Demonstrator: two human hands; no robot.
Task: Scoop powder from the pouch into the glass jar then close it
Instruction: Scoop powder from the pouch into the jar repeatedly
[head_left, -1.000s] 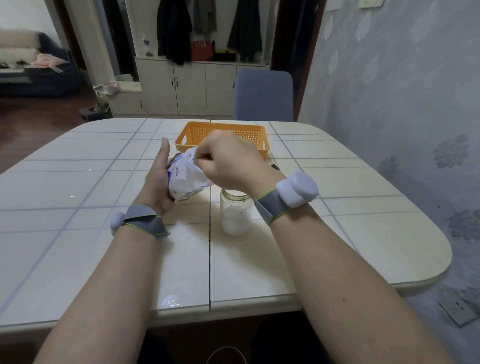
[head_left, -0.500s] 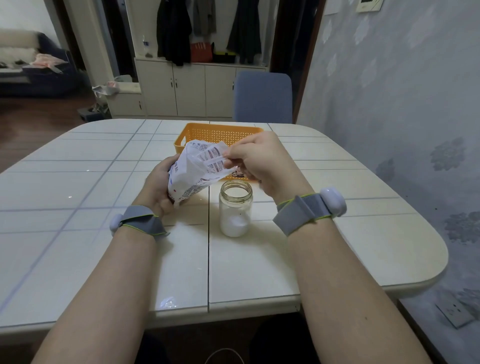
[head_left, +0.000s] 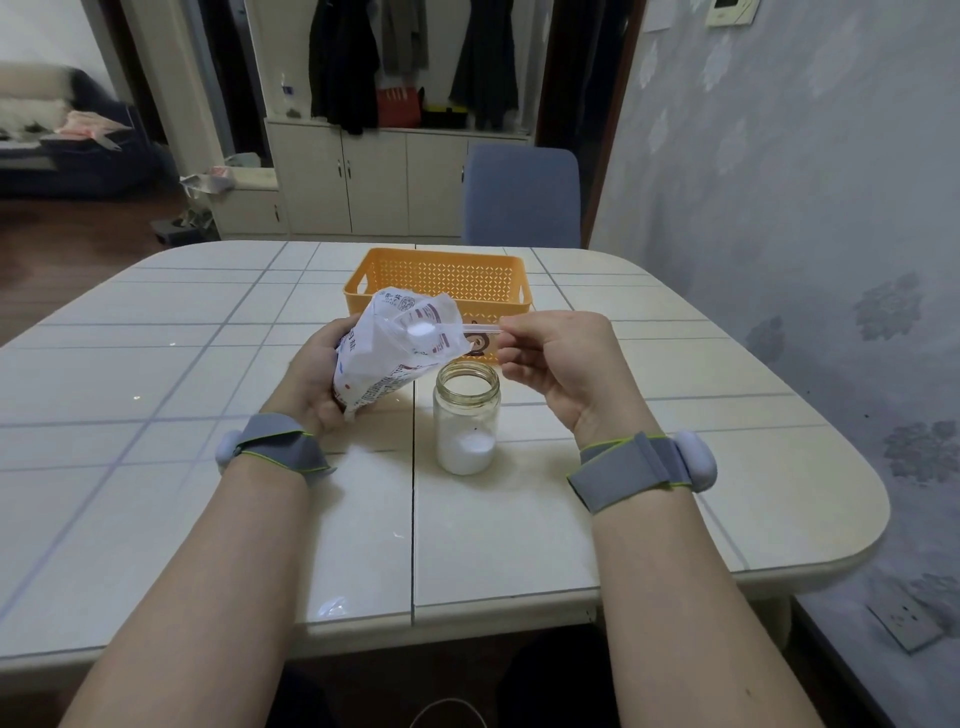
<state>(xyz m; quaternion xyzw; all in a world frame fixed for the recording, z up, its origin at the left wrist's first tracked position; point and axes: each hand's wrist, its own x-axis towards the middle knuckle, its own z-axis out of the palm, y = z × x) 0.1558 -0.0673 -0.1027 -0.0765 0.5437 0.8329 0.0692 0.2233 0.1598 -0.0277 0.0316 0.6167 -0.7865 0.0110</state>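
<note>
You're facing a pale tiled surface (head_left: 156, 364); blue chair (head_left: 521, 202) standing opposite, cream cabinets (head_left: 374, 182) lining up behind, patterned wallpaper (head_left: 779, 182) running along your right.

One pouch (head_left: 384, 364), one glass jar (head_left: 466, 431), one spoon (head_left: 423, 329), one basket (head_left: 447, 275), two wristbands (head_left: 283, 447), perhaps one lid (head_left: 480, 344).

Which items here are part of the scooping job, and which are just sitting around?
In use: pouch, held by left hand; clear scoop with powder, pinched by right hand; open glass jar.
Lying about: orange basket; blue chair.
</note>
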